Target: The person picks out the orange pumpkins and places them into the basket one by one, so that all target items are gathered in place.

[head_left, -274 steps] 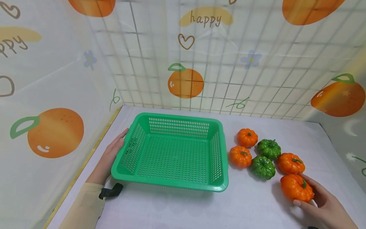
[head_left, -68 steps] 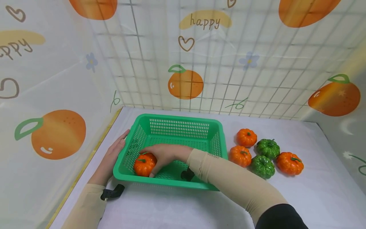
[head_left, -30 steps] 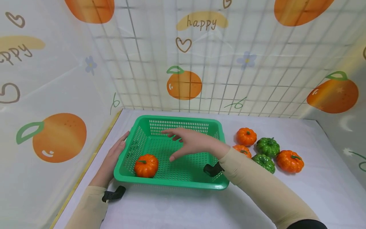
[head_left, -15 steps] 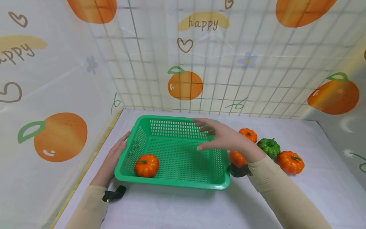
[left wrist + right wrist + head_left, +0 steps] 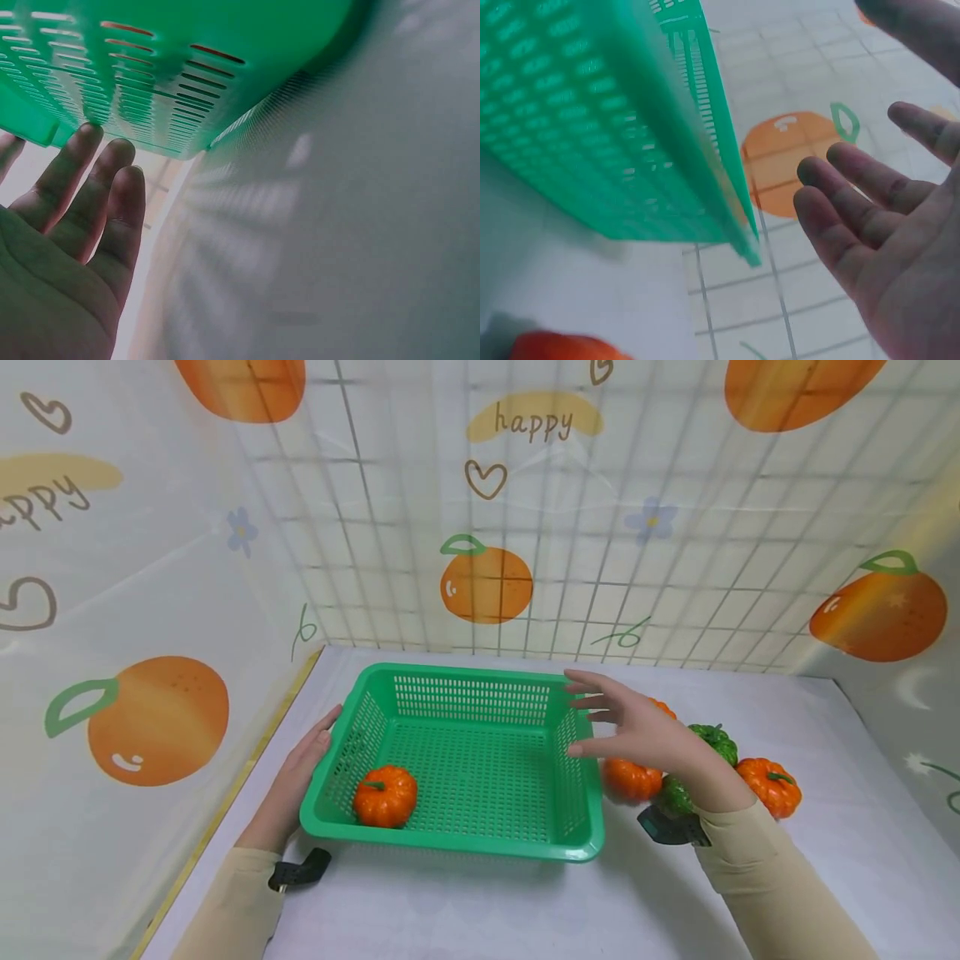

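A green plastic basket with slotted walls stands on the table, holding one small orange pumpkin in its near left corner. Along the basket's left side lies my left hand; in the left wrist view its straight fingers come up against the slotted wall. My right hand hovers over the basket's right rim with fingers spread and nothing in them. Partly hidden behind that hand and wrist are orange pumpkins and green pumpkins. Another orange pumpkin sits farthest right.
A white cloth covers the table. Behind it rises a grid wall under a printed sheet, with a second sheet on the left. Black wrist cameras project from both sleeves.
Earlier my right hand gripped an orange pumpkin at the far right, then set it inside the basket and let go. Since then it has moved right, off the pumpkin. My left hand stayed put.
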`<action>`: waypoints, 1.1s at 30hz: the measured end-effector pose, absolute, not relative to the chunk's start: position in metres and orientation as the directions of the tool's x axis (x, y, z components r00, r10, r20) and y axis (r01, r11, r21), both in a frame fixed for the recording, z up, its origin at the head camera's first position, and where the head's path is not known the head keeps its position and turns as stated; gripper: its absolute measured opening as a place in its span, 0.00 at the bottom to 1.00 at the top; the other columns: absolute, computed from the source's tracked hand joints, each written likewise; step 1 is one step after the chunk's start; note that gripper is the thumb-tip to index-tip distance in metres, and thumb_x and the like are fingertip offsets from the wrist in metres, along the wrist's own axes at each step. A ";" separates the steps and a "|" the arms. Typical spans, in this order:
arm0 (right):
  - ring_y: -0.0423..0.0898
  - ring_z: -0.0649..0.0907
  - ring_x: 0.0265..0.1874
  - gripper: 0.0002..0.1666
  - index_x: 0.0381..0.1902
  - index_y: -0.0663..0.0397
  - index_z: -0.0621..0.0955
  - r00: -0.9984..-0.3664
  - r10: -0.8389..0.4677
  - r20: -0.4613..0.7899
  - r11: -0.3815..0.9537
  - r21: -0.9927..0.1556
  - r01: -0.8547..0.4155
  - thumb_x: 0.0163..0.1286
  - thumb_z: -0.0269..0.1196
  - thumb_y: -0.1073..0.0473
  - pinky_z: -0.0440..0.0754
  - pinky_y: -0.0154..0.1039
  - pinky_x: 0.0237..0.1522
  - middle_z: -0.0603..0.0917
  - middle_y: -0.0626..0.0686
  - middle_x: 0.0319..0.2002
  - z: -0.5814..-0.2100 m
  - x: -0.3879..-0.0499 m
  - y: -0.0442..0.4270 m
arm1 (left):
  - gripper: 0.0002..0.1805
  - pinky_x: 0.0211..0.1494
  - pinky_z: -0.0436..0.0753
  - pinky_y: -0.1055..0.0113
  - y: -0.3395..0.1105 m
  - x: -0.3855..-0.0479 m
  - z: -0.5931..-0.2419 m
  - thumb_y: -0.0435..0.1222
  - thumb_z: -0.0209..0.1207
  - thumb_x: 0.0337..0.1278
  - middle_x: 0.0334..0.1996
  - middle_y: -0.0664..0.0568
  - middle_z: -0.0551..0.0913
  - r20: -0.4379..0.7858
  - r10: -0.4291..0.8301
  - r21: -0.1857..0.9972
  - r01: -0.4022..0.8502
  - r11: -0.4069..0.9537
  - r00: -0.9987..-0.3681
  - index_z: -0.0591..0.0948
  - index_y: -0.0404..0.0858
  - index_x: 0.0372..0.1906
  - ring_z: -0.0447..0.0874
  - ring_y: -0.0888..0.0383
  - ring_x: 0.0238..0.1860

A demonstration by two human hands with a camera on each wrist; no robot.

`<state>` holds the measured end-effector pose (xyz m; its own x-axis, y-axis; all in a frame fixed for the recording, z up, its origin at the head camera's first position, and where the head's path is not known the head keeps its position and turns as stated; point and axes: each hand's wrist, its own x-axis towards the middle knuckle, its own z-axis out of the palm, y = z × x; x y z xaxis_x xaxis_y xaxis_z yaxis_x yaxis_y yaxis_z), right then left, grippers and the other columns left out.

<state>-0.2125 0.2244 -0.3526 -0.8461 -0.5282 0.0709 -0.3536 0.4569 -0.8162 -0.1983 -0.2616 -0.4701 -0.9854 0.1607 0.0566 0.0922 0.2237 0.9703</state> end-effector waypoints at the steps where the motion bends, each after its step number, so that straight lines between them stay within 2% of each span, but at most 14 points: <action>1: 0.57 0.72 0.65 0.55 0.76 0.30 0.59 -0.853 -0.518 0.071 0.463 -0.815 -0.349 0.56 0.76 0.45 0.71 0.58 0.62 0.69 0.50 0.69 -0.354 -0.211 0.228 | 0.27 0.71 0.52 0.37 -0.261 -0.198 -0.470 0.56 0.38 0.77 0.76 0.67 0.54 0.055 0.158 0.970 0.090 0.225 -0.986 0.58 0.65 0.76 0.45 0.56 0.76; 4: 0.57 0.73 0.64 0.55 0.76 0.31 0.60 -0.874 -0.481 0.072 0.483 -0.810 -0.332 0.56 0.77 0.47 0.72 0.59 0.61 0.69 0.53 0.69 -0.358 -0.207 0.237 | 0.27 0.71 0.54 0.37 -0.261 -0.199 -0.470 0.56 0.38 0.78 0.76 0.66 0.53 0.055 0.164 0.972 0.090 0.217 -0.985 0.57 0.65 0.77 0.45 0.55 0.76; 11: 0.52 0.73 0.64 0.53 0.74 0.29 0.62 -0.915 -0.397 0.064 0.492 -0.827 -0.272 0.56 0.77 0.49 0.73 0.58 0.60 0.70 0.46 0.68 -0.366 -0.195 0.258 | 0.27 0.71 0.55 0.40 -0.262 -0.199 -0.472 0.56 0.38 0.78 0.76 0.67 0.53 0.055 0.173 0.975 0.090 0.204 -0.983 0.57 0.65 0.77 0.46 0.56 0.76; 17: 0.56 0.73 0.64 0.52 0.76 0.31 0.60 -0.925 -0.377 0.054 0.523 -0.812 -0.261 0.59 0.75 0.47 0.74 0.60 0.58 0.69 0.50 0.69 -0.377 -0.190 0.276 | 0.27 0.71 0.54 0.38 -0.262 -0.199 -0.471 0.55 0.38 0.78 0.76 0.65 0.53 0.060 0.171 0.976 0.094 0.196 -0.983 0.57 0.64 0.77 0.45 0.56 0.76; 21: 0.60 0.71 0.65 0.53 0.77 0.35 0.59 -0.924 -0.375 0.070 0.499 -0.825 -0.265 0.60 0.75 0.50 0.73 0.61 0.59 0.67 0.52 0.70 -0.385 -0.188 0.286 | 0.27 0.71 0.51 0.36 -0.263 -0.200 -0.470 0.56 0.38 0.78 0.76 0.66 0.53 0.053 0.162 0.974 0.086 0.207 -0.985 0.57 0.65 0.77 0.44 0.56 0.76; 28: 0.63 0.70 0.65 0.54 0.78 0.34 0.56 -0.938 -0.341 0.057 0.478 -0.849 -0.225 0.61 0.74 0.53 0.69 0.63 0.61 0.65 0.58 0.71 -0.396 -0.188 0.300 | 0.27 0.70 0.49 0.34 -0.263 -0.201 -0.470 0.58 0.38 0.77 0.75 0.68 0.54 0.035 0.155 0.972 0.069 0.224 -0.987 0.58 0.67 0.76 0.44 0.57 0.76; 31: 0.65 0.70 0.64 0.56 0.79 0.39 0.55 -0.943 -0.329 0.047 0.471 -0.858 -0.207 0.61 0.74 0.53 0.68 0.64 0.61 0.65 0.60 0.69 -0.401 -0.187 0.302 | 0.27 0.71 0.52 0.38 -0.263 -0.201 -0.471 0.56 0.38 0.78 0.76 0.66 0.54 0.042 0.161 0.972 0.077 0.220 -0.986 0.57 0.65 0.77 0.45 0.56 0.76; 33: 0.65 0.70 0.64 0.56 0.79 0.42 0.54 -0.947 -0.319 0.042 0.473 -0.859 -0.198 0.61 0.74 0.53 0.68 0.64 0.61 0.66 0.60 0.69 -0.404 -0.188 0.303 | 0.27 0.71 0.57 0.44 -0.262 -0.204 -0.470 0.55 0.37 0.78 0.77 0.62 0.54 0.056 0.173 0.978 0.089 0.190 -0.983 0.56 0.62 0.78 0.48 0.54 0.76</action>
<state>-0.1876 0.3027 -0.4044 -0.9469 -0.3189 0.0423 -0.1975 0.4726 -0.8589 -0.2039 -0.2621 -0.4704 -0.9834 0.1726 0.0562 0.0892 0.1901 0.9777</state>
